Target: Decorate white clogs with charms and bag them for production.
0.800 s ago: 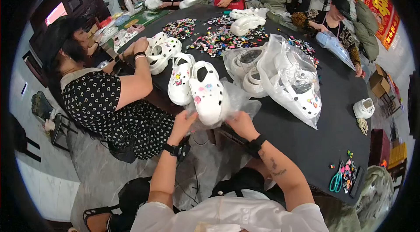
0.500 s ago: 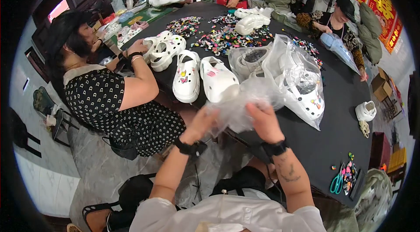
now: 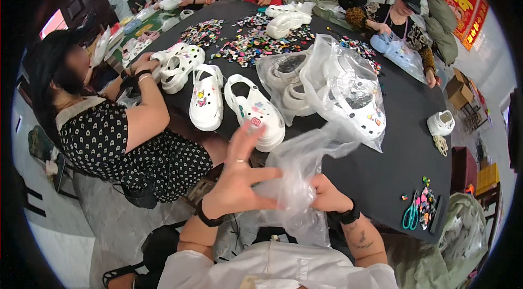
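Note:
My left hand is open, its fingers spread at the edge of a clear plastic bag; some fingertips touch or overlap the film. My right hand is closed on a gathered part of the same bag, which hangs down in front of my lap. Just beyond my left fingers lie a white clog with charms and, left of it, another white clog. Past the bag, a bagged pair of white clogs rests on the dark table, with another bagged pair beside it.
Piles of colourful charms and more white clogs cover the far table. Teal scissors, loose charms and a small white clog lie at the right. Co-workers sit or stand around the table, one close on my left.
My left hand has opened and spread its fingers. The bag has come nearer my body, in my right hand, uncovering the charmed clog. The whole view has shifted slightly.

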Available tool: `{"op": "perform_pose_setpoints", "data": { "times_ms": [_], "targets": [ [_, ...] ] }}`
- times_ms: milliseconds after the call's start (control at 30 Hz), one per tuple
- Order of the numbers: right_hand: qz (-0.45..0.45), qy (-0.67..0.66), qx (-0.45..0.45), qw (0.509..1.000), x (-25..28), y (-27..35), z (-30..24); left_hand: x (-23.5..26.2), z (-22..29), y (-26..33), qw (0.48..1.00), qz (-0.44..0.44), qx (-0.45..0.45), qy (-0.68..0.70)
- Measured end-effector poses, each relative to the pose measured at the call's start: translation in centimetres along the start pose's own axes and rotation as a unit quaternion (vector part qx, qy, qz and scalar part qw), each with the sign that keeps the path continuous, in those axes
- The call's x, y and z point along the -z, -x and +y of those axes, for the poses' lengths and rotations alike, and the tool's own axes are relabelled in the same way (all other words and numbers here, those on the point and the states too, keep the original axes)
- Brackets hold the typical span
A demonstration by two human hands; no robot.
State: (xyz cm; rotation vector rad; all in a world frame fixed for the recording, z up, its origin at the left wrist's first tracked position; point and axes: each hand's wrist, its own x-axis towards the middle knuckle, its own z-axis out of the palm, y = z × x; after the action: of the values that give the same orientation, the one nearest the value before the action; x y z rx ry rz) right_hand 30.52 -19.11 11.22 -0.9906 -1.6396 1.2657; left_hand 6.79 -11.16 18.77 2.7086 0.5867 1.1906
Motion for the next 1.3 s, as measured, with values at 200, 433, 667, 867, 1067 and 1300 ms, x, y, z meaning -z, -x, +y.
{"op": "perform_pose_setpoints", "data": {
  "times_ms": [200,433,667,867,1067,1300],
  "targets": [
    [0.049,0.128,-0.012,0.991,1.6,-0.2,-1.3,-2.8,-4.9,-0.2,0.957,-0.215,-0.019,0.194],
    [0.211,-0.164,0.005,0.964,2.5,4.2,-3.3,3.9,-25.4,-7.7,0.917,0.251,0.143,-0.275],
    [0.209,-0.182,-0.023,0.961,1.2,7.2,-1.8,3.8,-39.1,-7.7,0.925,0.026,0.186,-0.33],
    [0.259,-0.167,-0.034,0.951,1.5,10.4,-0.9,1.5,-42.0,-6.5,0.838,-0.256,0.479,-0.042],
    [0.336,-0.156,-0.059,0.927,1.6,13.0,-0.2,3.1,-36.6,-8.1,0.748,-0.555,0.354,0.085],
    [0.384,-0.167,-0.052,0.907,1.0,14.0,0.4,2.9,-31.7,-8.7,0.818,-0.46,0.345,-0.027]
  ]
}}
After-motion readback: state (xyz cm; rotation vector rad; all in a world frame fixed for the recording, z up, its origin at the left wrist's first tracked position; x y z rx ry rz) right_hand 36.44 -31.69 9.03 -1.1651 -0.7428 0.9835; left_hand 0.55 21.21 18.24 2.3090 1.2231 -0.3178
